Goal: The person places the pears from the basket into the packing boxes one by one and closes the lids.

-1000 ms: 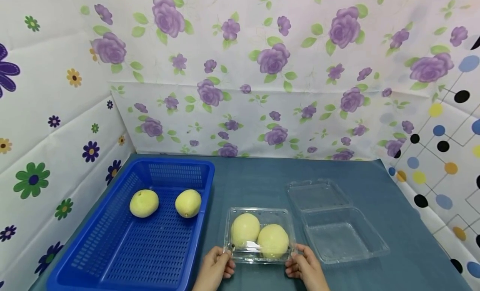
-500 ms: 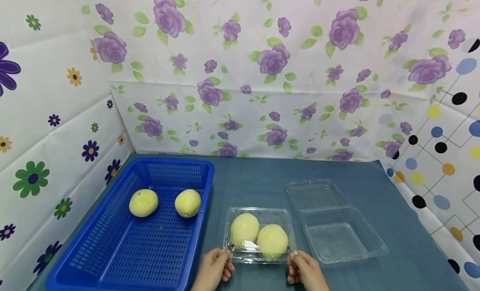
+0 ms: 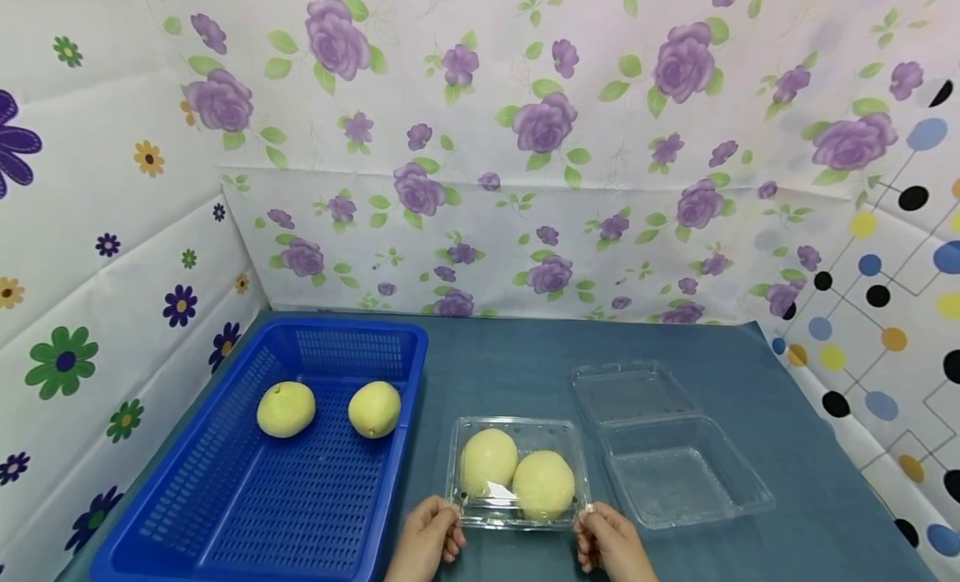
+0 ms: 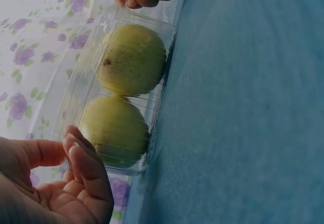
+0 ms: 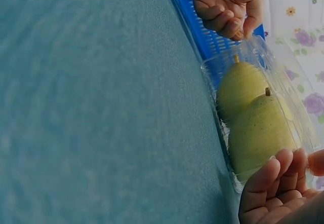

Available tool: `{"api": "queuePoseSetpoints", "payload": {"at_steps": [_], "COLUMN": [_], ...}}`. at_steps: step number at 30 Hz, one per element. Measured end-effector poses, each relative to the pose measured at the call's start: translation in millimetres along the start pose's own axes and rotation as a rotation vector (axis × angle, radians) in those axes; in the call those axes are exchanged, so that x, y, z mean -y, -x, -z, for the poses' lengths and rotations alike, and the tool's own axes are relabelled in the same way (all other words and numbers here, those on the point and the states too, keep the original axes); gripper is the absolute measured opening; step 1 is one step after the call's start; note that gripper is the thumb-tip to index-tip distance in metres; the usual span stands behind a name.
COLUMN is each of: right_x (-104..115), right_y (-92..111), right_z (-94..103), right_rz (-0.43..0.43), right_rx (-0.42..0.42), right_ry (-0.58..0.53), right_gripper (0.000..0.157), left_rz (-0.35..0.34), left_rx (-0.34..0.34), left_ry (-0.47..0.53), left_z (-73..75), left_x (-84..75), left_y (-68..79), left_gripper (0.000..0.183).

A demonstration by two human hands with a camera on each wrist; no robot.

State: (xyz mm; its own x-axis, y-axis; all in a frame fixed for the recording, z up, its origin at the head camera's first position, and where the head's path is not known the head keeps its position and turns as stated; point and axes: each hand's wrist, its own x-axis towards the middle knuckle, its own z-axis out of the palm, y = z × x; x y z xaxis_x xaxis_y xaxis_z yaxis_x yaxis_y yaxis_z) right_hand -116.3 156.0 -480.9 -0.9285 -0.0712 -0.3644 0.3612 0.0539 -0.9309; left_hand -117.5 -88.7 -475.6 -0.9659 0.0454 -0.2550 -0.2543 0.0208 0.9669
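Observation:
A lidded clear plastic clamshell box (image 3: 519,428) stands on the table at the front middle, holding two round pale yellow-green fruits, a left one (image 3: 488,463) and a right one (image 3: 543,485). My left hand (image 3: 427,536) pinches the front left corner of its rim between thumb and fingers. At the front right corner my right hand (image 3: 611,540) pinches the rim the same way. From the side, the left wrist view shows the closed lid along the box (image 4: 76,89). Short stems on the fruits (image 5: 260,133) appear in the right wrist view.
On the left stands a blue perforated basket (image 3: 255,507) with two more such fruits, one left (image 3: 286,409) and one right (image 3: 375,409). A second clear clamshell (image 3: 682,474) lies open at the right. Flower-print cloth (image 3: 480,215) walls the back of the blue-green tabletop (image 3: 510,357).
The box has stayed in place with the left hand at its corner. My right fingers have curled further below the rim at the right corner, and the head view has shifted very slightly.

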Motion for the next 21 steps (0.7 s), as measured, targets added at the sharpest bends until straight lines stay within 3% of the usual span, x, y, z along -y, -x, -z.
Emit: {"api": "queuePoseSetpoints", "payload": {"at_steps": [11,21], "right_x": [3.7,6.7], "right_y": [-1.1,-9.1], "right_z": [-0.1,-7.8], "right_rz": [-0.021,-0.001], "right_rx": [0.033,0.065], "right_ry": [0.023,0.025], "right_gripper": [0.025,0.022], "left_rz": [0.013,-0.007], "left_rx": [-0.023,-0.131], "left_ry": [-0.015,0.018], "left_z": [0.4,-0.4], "left_x": [-1.7,2.7], "left_y": [-2.2,-7.1], "left_gripper": [0.015,0.017]}}
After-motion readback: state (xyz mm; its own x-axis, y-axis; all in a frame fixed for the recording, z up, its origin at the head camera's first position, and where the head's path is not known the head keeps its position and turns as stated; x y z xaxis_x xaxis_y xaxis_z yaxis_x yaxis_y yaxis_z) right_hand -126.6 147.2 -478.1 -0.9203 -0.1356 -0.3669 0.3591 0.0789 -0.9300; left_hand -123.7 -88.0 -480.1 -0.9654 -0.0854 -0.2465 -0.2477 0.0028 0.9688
